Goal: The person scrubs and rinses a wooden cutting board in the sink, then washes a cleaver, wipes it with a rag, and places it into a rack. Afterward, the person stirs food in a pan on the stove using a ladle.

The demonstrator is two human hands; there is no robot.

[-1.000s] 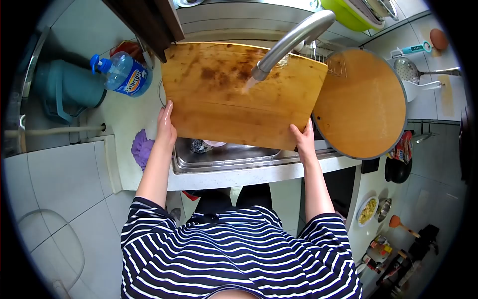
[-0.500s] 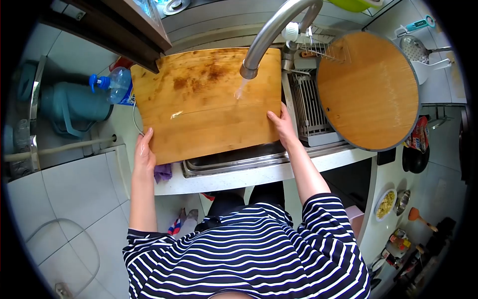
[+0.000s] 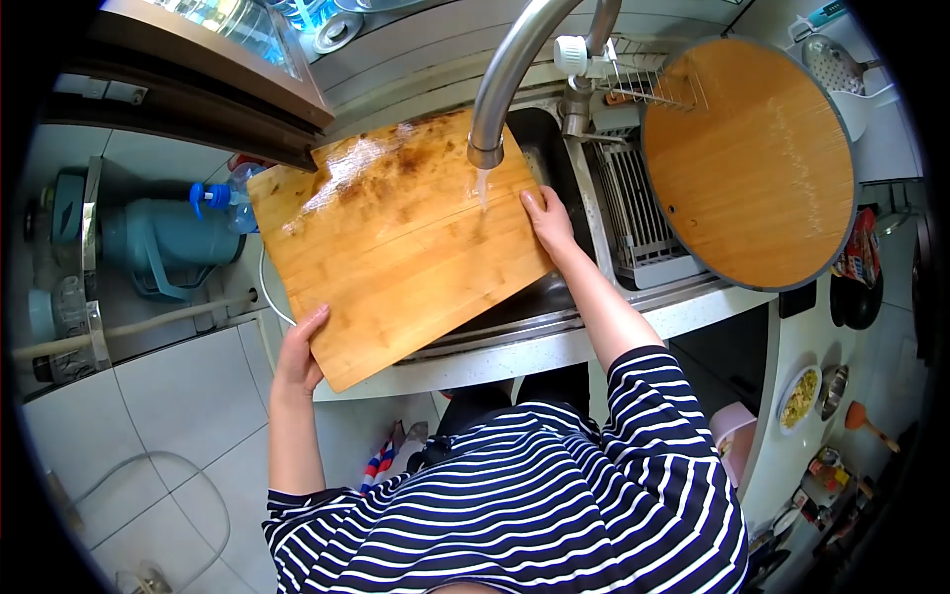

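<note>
A rectangular wooden board [image 3: 396, 257], wet and with dark stains along its far side, is held tilted over the sink [image 3: 539, 144]. My left hand [image 3: 300, 351] grips its lower left edge, thumb on top. On the board's right edge my right hand [image 3: 549, 220] is closed, also with the thumb on top. Water runs from the curved metal faucet [image 3: 485, 148] onto the right part of the board. The fingers under the board are hidden.
A round wooden board [image 3: 752, 163] leans at the right beside a metal dish rack [image 3: 633, 208]. A blue pump bottle [image 3: 237, 198] and a teal jug [image 3: 168, 243] are at the left. An open window frame [image 3: 228, 89] juts in at the upper left. A food bowl [image 3: 800, 399] stands at the right.
The board has shifted left and turned, its left end now nearer my body. Both hands moved with it. More of the sink shows on the right, and the purple cloth is out of sight.
</note>
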